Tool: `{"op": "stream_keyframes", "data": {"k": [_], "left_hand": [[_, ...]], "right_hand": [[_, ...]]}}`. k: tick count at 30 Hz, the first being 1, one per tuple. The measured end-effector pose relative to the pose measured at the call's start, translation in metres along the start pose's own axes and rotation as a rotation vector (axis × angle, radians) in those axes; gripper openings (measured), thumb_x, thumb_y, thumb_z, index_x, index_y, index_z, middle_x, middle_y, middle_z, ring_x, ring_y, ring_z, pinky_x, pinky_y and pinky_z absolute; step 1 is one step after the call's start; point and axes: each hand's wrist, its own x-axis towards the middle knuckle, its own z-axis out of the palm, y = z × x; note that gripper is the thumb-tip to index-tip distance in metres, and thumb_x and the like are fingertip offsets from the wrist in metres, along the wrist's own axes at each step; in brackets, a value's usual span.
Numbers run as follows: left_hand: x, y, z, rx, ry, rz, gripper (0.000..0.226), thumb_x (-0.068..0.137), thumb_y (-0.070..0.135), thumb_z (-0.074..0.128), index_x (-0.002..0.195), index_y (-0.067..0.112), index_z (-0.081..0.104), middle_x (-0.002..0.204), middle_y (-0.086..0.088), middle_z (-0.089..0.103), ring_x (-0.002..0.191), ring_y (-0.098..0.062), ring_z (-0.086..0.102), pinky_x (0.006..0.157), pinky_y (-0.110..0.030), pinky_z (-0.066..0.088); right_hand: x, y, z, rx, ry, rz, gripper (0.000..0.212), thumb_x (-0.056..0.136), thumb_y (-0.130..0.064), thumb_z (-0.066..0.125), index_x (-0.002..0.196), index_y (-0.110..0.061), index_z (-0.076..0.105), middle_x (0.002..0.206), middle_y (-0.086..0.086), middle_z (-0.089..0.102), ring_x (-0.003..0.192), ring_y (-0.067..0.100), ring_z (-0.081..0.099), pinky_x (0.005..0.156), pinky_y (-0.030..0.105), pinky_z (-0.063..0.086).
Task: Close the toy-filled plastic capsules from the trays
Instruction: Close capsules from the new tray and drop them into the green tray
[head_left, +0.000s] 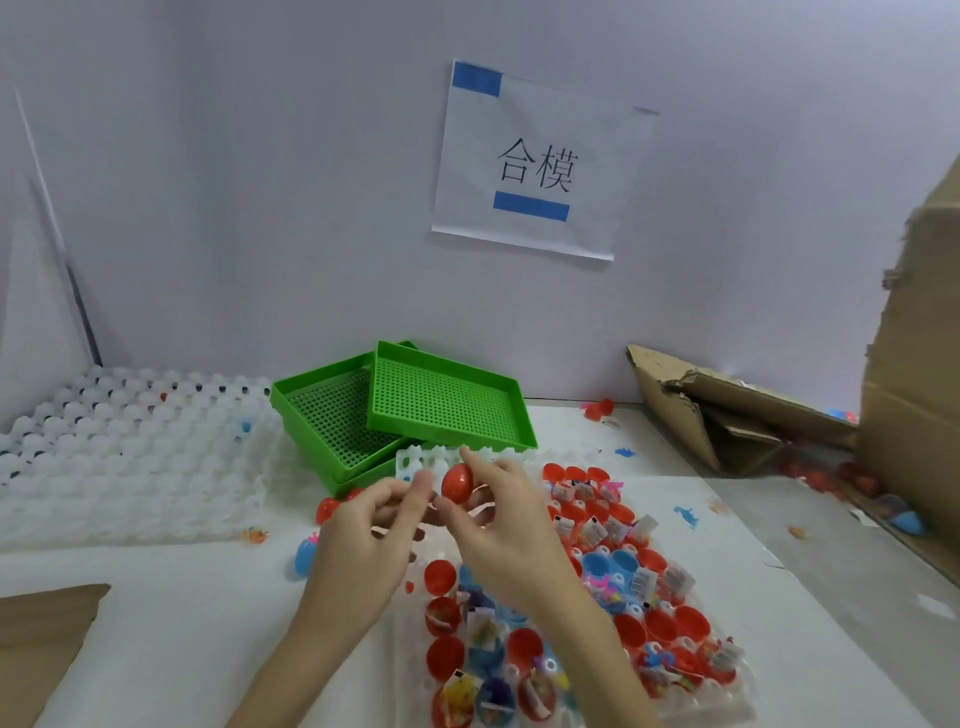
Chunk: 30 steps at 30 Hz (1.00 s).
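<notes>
My right hand (498, 525) pinches a red egg-shaped capsule (457, 483) between thumb and fingers, above the far end of a clear white tray (415, 460). My left hand (369, 530) is just left of it, fingers curled, fingertips close to the capsule; whether they touch it is unclear. The tray holds several open red and blue capsule halves (660, 623) with small toys and packets in them. A closed red capsule (326, 510) and a blue one (305, 556) lie on the table to the left.
Stacked green mesh trays (447, 400) stand behind the hands. A stack of white capsule trays (130, 457) fills the left. Torn cardboard boxes (727, 410) with loose capsules sit at the right. Brown cardboard (41, 639) lies at the near left. A paper sign (535, 166) hangs on the wall.
</notes>
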Motion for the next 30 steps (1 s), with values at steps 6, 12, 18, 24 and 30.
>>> {"op": "stream_keyframes", "data": {"k": [6,12,18,24,30], "left_hand": [[0.007,-0.001,-0.009,-0.158,0.083,-0.046,0.054,0.093,0.057,0.048,0.09,0.012,0.076,0.083,-0.003,0.079,0.073,-0.013,0.071,0.068,-0.039,0.057],[0.011,-0.005,-0.012,-0.156,0.071,-0.098,0.058,0.093,0.057,0.047,0.087,0.008,0.077,0.083,-0.005,0.079,0.072,-0.017,0.07,0.069,-0.041,0.056],[0.012,-0.009,-0.013,-0.125,0.105,-0.09,0.05,0.103,0.045,0.048,0.085,0.009,0.077,0.081,-0.004,0.079,0.075,-0.021,0.071,0.066,-0.037,0.056],[0.015,-0.018,-0.015,-0.067,0.13,-0.084,0.044,0.108,0.034,0.05,0.082,0.012,0.077,0.08,0.0,0.079,0.074,-0.018,0.07,0.063,-0.036,0.056],[0.018,-0.021,-0.019,-0.078,0.158,-0.094,0.045,0.109,0.034,0.048,0.082,0.012,0.077,0.08,0.0,0.079,0.069,-0.008,0.07,0.063,-0.035,0.054]], "right_hand": [[0.108,0.022,-0.116,1.12,0.23,0.339,0.026,0.102,-0.01,0.06,0.125,0.002,0.062,0.131,0.012,0.061,0.105,0.012,0.065,0.085,0.021,0.059],[0.14,0.057,-0.155,1.183,0.405,0.498,0.045,0.101,-0.003,0.06,0.141,0.009,0.044,0.144,0.024,0.052,0.13,0.029,0.059,0.105,0.03,0.05],[0.091,0.069,-0.094,0.152,0.016,0.252,0.013,0.096,-0.017,0.072,0.105,-0.014,0.08,0.087,-0.003,0.079,0.078,0.009,0.072,0.067,0.017,0.055],[0.082,0.062,-0.08,-0.545,-0.16,-0.01,0.019,0.097,-0.012,0.065,0.103,-0.021,0.081,0.093,-0.004,0.074,0.072,0.001,0.061,0.066,0.007,0.044],[0.091,0.076,-0.094,-0.758,-0.214,0.095,0.025,0.095,-0.005,0.067,0.116,-0.012,0.077,0.118,0.009,0.073,0.099,0.02,0.07,0.089,0.033,0.06]]}}
